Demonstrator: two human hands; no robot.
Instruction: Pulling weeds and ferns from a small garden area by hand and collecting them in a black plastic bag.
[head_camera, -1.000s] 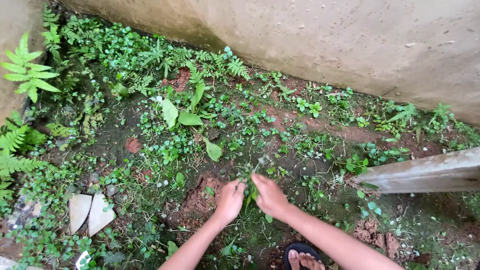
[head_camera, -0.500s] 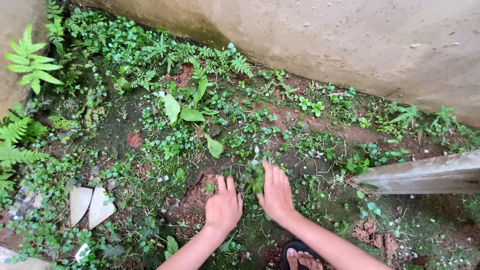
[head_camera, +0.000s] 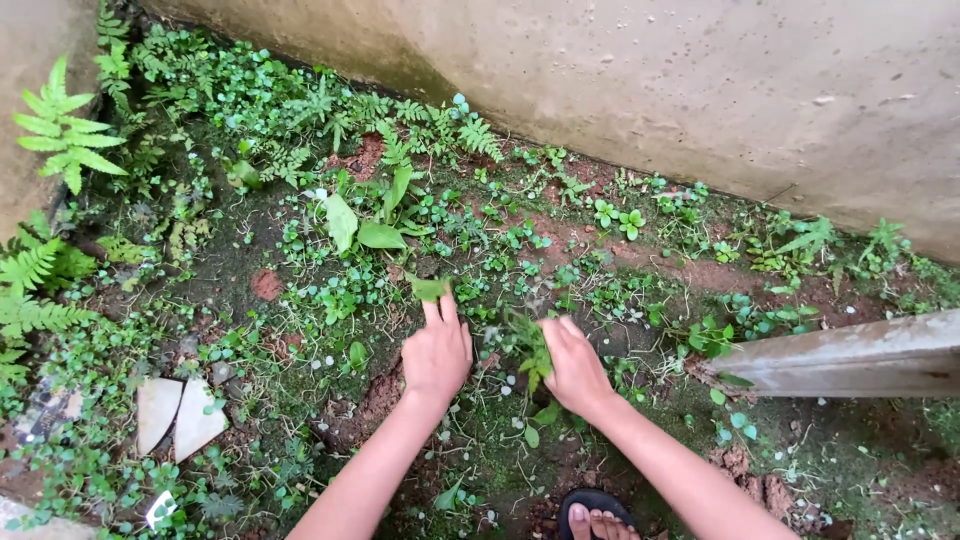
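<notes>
Head view: right hand (head_camera: 578, 368) clamped on a tuft of pulled weeds (head_camera: 531, 348), just beside the left hand (head_camera: 436, 352), whose fingers reach flat toward a broad leaf (head_camera: 429, 288). Bare soil (head_camera: 385, 392) shows nearby, yet most ground cover along the wall (head_camera: 700, 90) remains; left fingertips are hidden, a sandalled foot (head_camera: 598, 517) cut off.

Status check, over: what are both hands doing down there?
Right hand gripping pulled weeds. Left hand open, fingers on broad leaf. Nothing blocking.
</notes>
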